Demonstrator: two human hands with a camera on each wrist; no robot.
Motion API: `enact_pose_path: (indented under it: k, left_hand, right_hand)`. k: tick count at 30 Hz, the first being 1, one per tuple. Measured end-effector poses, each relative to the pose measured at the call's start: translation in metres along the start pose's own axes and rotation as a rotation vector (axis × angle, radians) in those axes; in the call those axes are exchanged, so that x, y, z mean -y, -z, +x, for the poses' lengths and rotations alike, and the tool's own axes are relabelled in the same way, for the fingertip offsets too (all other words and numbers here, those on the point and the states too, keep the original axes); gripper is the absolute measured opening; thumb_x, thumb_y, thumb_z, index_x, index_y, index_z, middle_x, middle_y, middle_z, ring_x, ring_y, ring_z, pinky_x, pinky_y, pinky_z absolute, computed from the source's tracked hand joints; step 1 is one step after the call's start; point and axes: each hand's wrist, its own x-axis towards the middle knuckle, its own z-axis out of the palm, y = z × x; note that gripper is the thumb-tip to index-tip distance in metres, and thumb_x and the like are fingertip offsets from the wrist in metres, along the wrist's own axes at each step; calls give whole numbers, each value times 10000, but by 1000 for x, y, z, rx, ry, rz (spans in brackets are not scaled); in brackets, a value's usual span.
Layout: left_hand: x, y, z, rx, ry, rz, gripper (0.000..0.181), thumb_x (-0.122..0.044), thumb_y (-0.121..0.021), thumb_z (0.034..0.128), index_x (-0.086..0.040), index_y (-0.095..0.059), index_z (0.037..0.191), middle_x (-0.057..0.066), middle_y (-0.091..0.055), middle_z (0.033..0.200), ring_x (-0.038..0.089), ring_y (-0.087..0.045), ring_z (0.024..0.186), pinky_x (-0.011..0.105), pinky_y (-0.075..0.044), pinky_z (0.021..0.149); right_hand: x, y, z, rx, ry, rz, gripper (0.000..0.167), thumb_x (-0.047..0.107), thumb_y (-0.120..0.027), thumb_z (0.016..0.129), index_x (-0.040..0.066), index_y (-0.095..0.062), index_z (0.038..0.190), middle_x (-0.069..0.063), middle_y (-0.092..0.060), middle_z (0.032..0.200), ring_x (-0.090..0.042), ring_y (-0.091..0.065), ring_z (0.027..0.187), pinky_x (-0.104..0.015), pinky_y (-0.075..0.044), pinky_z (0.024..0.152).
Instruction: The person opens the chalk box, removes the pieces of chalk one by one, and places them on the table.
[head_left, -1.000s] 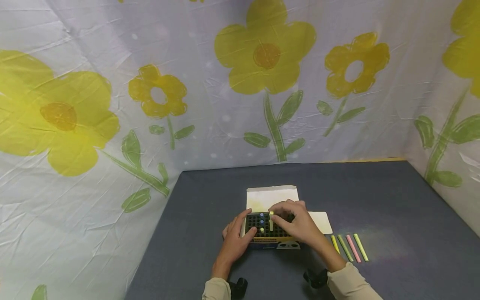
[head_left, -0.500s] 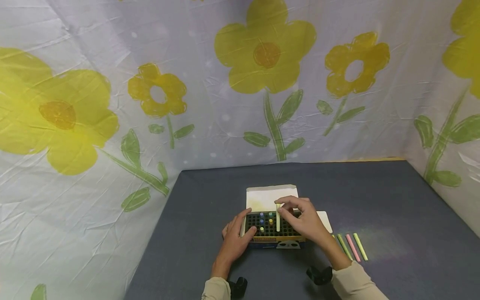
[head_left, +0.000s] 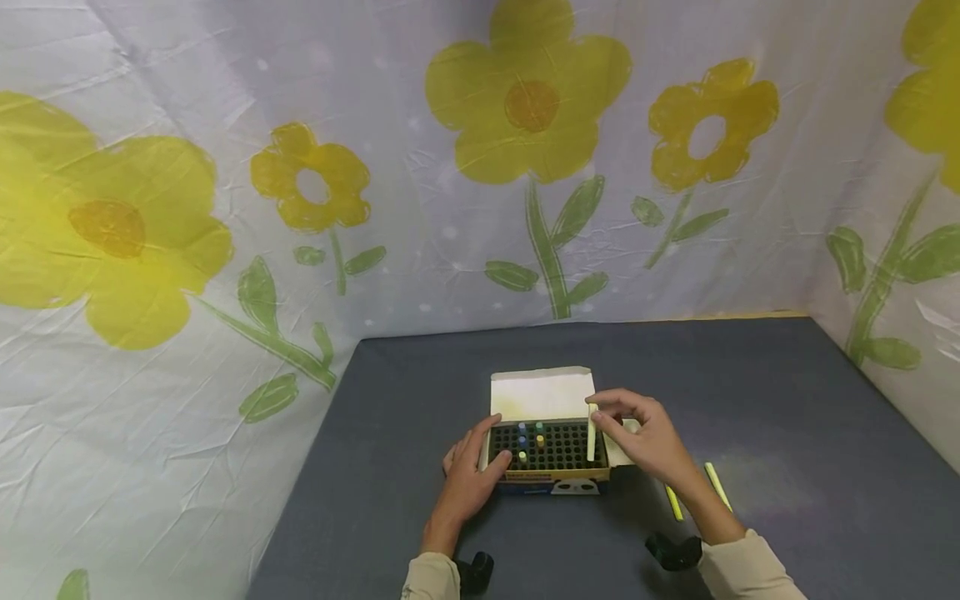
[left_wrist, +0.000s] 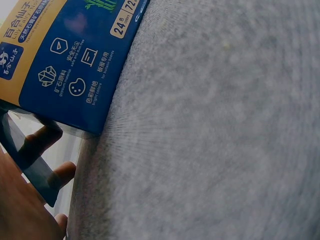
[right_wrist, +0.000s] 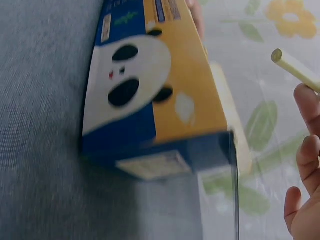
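Note:
An open chalk box (head_left: 555, 486) with a panda on its front holds a black insert of round holes (head_left: 564, 450). Several blue, green, orange and pale yellow chalk ends stand in holes toward its left. My left hand (head_left: 471, 487) holds the box's left end, thumb at the front rim and fingers farther back. Between thumb and fingers of my right hand (head_left: 647, 429), a pale yellow chalk stick (head_left: 592, 435) is pinched upright over the insert's right end. In the right wrist view, the same chalk stick (right_wrist: 295, 69) is up beside the box (right_wrist: 175, 75).
On the dark table (head_left: 420, 400), a yellow chalk stick (head_left: 673, 502) and a pale yellow one (head_left: 717, 485) lie right of the box; my right forearm crosses there. The white lid (head_left: 542, 395) is folded back. A flowered cloth (head_left: 435, 208) hangs behind the table.
My right hand has carried the pale yellow chalk stick rightward along the insert, from left of the middle to the right end. Its forearm now covers the green and pink sticks. My left hand stays put.

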Motion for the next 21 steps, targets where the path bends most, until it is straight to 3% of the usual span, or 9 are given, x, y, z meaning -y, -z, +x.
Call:
enact_pose_path:
  k: [5, 10, 16, 21]
  left_hand:
    - [0, 1, -1, 1, -8, -5, 568, -476, -614, 982, -475, -401, 1508, -16, -465, 1571, 337, -369, 1491, 659, -69, 1164]
    - [-2, 1, -1, 0, 0, 6, 570, -481, -616, 980, -475, -401, 1508, -14, -466, 1571, 334, -366, 1495, 658, -75, 1167]
    - [-3, 1, 0, -2, 4, 4, 572, -473, -620, 977, -476, -404, 1506, -20, -472, 1566, 325, -378, 1487, 649, -78, 1168]
    - [-3, 3, -2, 4, 6, 0, 574, -466, -620, 977, -454, -412, 1512, -9, -466, 1572, 340, -373, 1488, 653, -79, 1166]
  right_hand:
    - [-8, 17, -9, -34, -41, -8, 224, 38, -662, 971, 78, -712, 1186, 10, -739, 841, -66, -655, 849, -291, -502, 817]
    - [-14, 34, -18, -65, -28, 9, 235, -12, -663, 954, 55, -713, 1174, -12, -738, 821, -152, -654, 781, -248, -460, 755]
    - [-21, 56, -29, -79, -89, -56, 232, 25, -670, 963, 72, -710, 1186, 5, -755, 857, -59, -662, 852, -173, -460, 864]
    - [-28, 68, -40, -74, -151, -98, 217, 66, -667, 977, 77, -712, 1188, 38, -753, 856, -12, -641, 890, -185, -448, 870]
